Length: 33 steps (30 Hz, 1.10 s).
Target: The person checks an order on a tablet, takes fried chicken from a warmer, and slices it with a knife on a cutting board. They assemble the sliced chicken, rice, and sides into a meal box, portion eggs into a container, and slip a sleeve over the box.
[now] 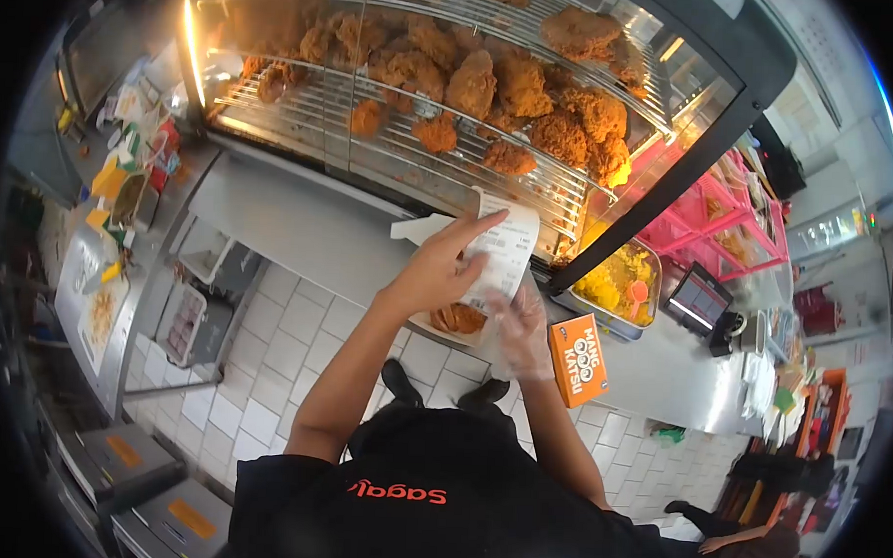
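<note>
A printed receipt (504, 247) is stretched in front of the glass warmer. My right hand (523, 331), in a clear plastic glove, is closed on its lower end. My bare left hand (439, 266) lies over the receipt's left side, index finger extended across the print and thumb apart. A white paper piece (416, 229) sticks out behind the left hand; what it belongs to is hidden. Below the hands, a tray of browned fried food (457, 319) is partly covered by them. Beside my right wrist is an orange box (578, 360) with white lettering.
Fried chicken (473, 86) fills the racks of the lit glass warmer (348, 128). A metal pan of yellow food (618, 283), a screen (700, 296) and pink baskets (709, 214) stand right. A cluttered prep counter (82, 296) is left. Another person (752, 545) is at lower right.
</note>
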Each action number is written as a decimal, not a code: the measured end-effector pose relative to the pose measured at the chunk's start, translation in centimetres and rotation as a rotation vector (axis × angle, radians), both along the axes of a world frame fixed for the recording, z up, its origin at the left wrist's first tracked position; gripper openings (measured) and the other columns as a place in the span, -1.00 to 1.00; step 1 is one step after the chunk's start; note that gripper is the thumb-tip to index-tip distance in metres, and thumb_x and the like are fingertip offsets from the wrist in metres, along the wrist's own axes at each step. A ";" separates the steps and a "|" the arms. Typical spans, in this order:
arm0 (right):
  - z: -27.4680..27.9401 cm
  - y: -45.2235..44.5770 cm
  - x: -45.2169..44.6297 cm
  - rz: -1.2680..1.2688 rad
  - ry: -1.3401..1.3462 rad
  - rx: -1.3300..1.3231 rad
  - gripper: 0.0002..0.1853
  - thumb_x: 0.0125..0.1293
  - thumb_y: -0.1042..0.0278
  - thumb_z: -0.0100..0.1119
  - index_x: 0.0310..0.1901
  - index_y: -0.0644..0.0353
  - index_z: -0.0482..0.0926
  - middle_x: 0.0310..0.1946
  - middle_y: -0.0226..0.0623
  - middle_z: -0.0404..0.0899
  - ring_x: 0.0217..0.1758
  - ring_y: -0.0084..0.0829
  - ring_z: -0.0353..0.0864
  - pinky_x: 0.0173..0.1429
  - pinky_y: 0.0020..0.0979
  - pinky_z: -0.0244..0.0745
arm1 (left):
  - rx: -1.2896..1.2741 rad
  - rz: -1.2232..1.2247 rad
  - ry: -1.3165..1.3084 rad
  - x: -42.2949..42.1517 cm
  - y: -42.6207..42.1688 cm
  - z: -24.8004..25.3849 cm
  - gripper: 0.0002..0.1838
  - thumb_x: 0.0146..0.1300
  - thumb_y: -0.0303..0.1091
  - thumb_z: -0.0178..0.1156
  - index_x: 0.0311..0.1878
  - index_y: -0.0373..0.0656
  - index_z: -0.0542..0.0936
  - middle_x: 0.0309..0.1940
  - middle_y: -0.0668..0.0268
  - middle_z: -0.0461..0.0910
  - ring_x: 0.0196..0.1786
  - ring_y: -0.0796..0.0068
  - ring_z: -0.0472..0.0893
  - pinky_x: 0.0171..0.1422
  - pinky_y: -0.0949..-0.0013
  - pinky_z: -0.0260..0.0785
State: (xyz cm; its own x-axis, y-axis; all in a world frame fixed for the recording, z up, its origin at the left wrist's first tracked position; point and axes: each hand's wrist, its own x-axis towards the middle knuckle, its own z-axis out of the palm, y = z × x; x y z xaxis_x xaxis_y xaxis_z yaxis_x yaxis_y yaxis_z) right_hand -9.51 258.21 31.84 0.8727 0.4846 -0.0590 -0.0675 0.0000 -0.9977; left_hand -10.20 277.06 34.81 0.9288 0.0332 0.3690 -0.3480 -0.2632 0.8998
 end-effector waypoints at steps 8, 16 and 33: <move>-2.6 2.5 1.5 -0.094 -0.340 -0.621 -0.64 0.48 0.24 -0.04 0.20 0.19 0.51 -0.02 -0.03 0.58 0.07 -0.16 0.54 0.24 -0.20 0.33 | 0.782 0.026 -0.339 3.7 1.8 -3.2 -0.71 0.12 -0.24 0.24 -0.06 0.02 0.68 0.02 0.39 0.57 0.17 0.20 0.46 0.25 0.04 0.28; -3.0 4.0 -0.6 -0.200 0.266 -0.186 -0.77 0.43 0.28 0.07 -0.07 0.25 0.59 -0.31 -0.33 0.63 -0.26 -0.46 0.61 -0.07 -0.40 0.53 | 0.904 -0.098 -0.277 5.0 2.2 -4.9 -0.71 0.23 -0.26 0.19 0.01 -0.07 0.61 -0.02 0.29 0.54 0.13 0.21 0.44 0.25 0.09 0.26; -11.6 3.2 4.6 -0.166 -0.148 -0.311 -0.76 0.40 0.30 0.09 -0.04 0.27 0.57 -0.37 -0.21 0.64 -0.40 -0.38 0.64 -0.33 -0.35 0.52 | 0.740 0.126 -0.425 3.6 4.5 -5.1 -0.46 0.24 -0.06 0.32 0.23 -0.07 0.50 0.12 0.18 0.50 0.15 0.19 0.51 0.18 0.15 0.38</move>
State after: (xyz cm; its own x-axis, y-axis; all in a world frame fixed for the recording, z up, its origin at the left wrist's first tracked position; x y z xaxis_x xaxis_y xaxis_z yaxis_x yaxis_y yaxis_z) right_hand -4.95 261.40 20.21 0.9478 0.3150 -0.0487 0.0527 -0.3057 -0.9507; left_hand -6.58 281.59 29.72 0.7128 -0.2592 0.6517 -0.5448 -0.7898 0.2817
